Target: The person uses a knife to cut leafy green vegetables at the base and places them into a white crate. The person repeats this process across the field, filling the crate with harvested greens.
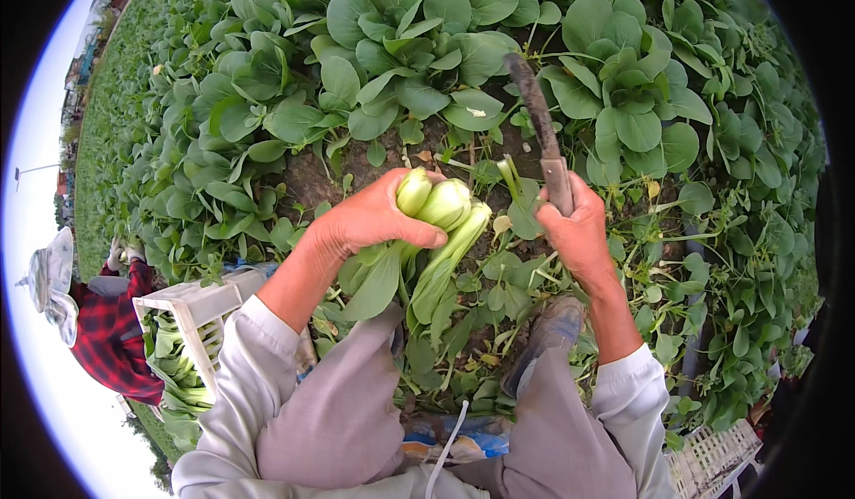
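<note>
My left hand (378, 214) is closed round some bok choy (445, 203), whose pale green stem bases point up and away from me. Its dark leaves (376, 285) hang down below the hand. In my right hand (577, 232) is a harvesting knife (538, 111) with a short handle and a dark, soil-smeared, slightly curved blade pointing up and to the left. The blade is apart from the bok choy. A cut leaf with a pale stalk (512, 178) shows just left of the knife handle.
Rows of growing bok choy (392, 44) fill the far side and the right. Loose leaves lie round my shoes (539, 343). A white crate (183, 307) of bok choy stands at the left beside a person in a checked shirt (116, 330). Another pale crate (712, 459) is at the lower right.
</note>
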